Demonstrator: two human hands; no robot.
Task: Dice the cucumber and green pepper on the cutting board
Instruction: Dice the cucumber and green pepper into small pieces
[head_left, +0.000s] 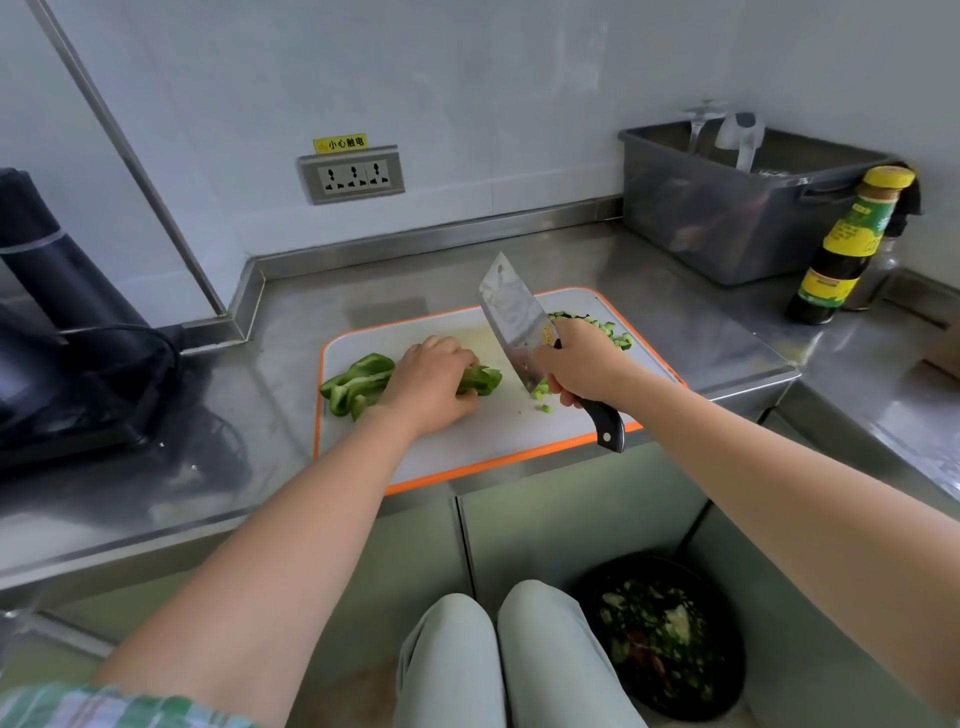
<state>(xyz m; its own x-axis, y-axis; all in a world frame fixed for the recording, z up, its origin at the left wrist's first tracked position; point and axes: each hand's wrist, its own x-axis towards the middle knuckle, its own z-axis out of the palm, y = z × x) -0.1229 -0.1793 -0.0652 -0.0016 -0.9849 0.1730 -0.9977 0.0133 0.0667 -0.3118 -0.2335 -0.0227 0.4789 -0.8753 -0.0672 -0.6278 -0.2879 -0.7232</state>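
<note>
Now the cucumber (597, 325) lies diced in a heap at the far right of the cutting board (467, 431), so I judge the green pepper (358, 382) is the step in hand. My left hand (434, 382), fingers curled, holds its strips bunched at the board's left. My right hand (582, 361) is clamped round the cleaver (511, 317), blade raised just right of the strips. Next I need a clean cut down across their right ends, with my knuckles clear of the edge.
</note>
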